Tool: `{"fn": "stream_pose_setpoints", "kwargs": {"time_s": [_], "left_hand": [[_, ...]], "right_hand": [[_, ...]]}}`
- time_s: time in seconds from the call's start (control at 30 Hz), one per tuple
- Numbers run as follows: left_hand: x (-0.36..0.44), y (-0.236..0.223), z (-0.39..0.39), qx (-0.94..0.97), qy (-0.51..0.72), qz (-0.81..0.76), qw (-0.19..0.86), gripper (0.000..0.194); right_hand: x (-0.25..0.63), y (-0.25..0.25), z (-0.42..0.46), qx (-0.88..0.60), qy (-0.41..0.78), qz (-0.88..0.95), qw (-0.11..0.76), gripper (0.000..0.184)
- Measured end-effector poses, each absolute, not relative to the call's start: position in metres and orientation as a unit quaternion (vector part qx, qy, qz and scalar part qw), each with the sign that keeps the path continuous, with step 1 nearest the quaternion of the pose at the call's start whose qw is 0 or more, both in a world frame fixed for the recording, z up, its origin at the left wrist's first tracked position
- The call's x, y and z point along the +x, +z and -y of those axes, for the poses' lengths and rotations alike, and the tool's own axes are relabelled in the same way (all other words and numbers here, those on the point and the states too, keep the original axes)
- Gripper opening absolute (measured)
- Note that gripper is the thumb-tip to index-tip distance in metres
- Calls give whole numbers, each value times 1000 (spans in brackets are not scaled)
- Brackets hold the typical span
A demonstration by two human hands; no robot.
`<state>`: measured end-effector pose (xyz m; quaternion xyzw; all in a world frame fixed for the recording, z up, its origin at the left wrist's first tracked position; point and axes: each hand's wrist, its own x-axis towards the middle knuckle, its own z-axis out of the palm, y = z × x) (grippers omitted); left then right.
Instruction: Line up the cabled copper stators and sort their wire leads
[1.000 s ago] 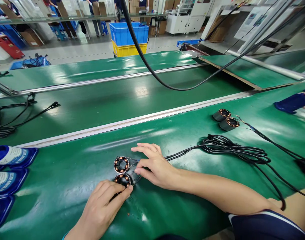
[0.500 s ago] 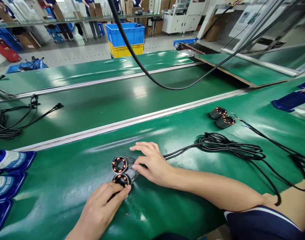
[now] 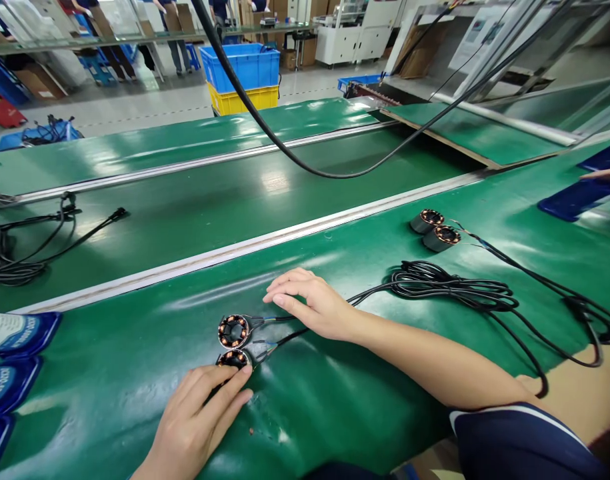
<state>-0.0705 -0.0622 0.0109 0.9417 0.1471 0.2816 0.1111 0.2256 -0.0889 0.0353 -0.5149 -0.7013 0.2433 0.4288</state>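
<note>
1. Under everything we have the green mat (image 3: 335,413); its glossy face looks smooth, so we expect things to slide on it readily.
2. Beyond our hands, the white strip (image 3: 265,235) marks the far edge of our working side, with a stretch of mat between to move across.
3. The coiled black cable (image 3: 449,287) lies to the right; we judge it springy, and its leads, running left under the right wrist, could tug.
4. Our right hand (image 3: 317,303) hangs over those leads, fingers loosely stretched, nothing showing between the tips; we cannot tell whether the palm touches the cable.
5. Our left hand (image 3: 199,407) is narrow, fingers and thumb holding the near ring (image 3: 237,357) by its near side.
6. Both copper-wound rings lie left of the right hand, the far ring (image 3: 234,342) just beyond the near one. We take them to be stiff and dense for their size; the outer wall is the place to grip, off the windings.
7. Smallest, the thin stripped wires (image 3: 267,346) on the rings' right look soft and fragile; we would avoid lifting by them.
</note>
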Motion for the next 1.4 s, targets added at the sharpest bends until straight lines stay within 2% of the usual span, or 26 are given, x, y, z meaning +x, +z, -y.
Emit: {"fn": "stream_pose_setpoints", "kwargs": {"time_s": [0.2,0.33,0.57,0.7,0.8,0.87,0.93,1.07,1.13,1.27,1.4], "left_hand": [[-54,24,51,936,288,-203,7,27],[-48,25,41,948,232,-217,2,25],[-52,22,40,958,183,-221,-2,31],[-56,21,41,961,175,-215,-10,37],[-65,18,42,964,180,-195,9,44],[-72,16,42,968,177,-176,24,41],[-77,16,42,972,161,-166,29,34],[-78,18,41,976,146,-161,16,23],[-76,18,41,975,154,-163,5,22],[-73,16,42,970,162,-180,-14,24],[-74,14,43,969,169,-181,0,23]], "right_hand": [[223,24,64,-480,358,719,353,23],[216,20,58,-481,403,714,310,21],[211,10,55,-517,434,643,363,20],[215,12,56,-523,470,611,363,18],[227,28,65,-505,397,640,422,10],[235,42,74,-491,343,682,420,4],[240,52,83,-474,315,741,357,6],[235,52,94,-451,210,843,206,21],[229,47,95,-442,164,865,175,17],[228,43,95,-435,157,869,176,14],[236,51,93,-434,213,853,195,14]]}}
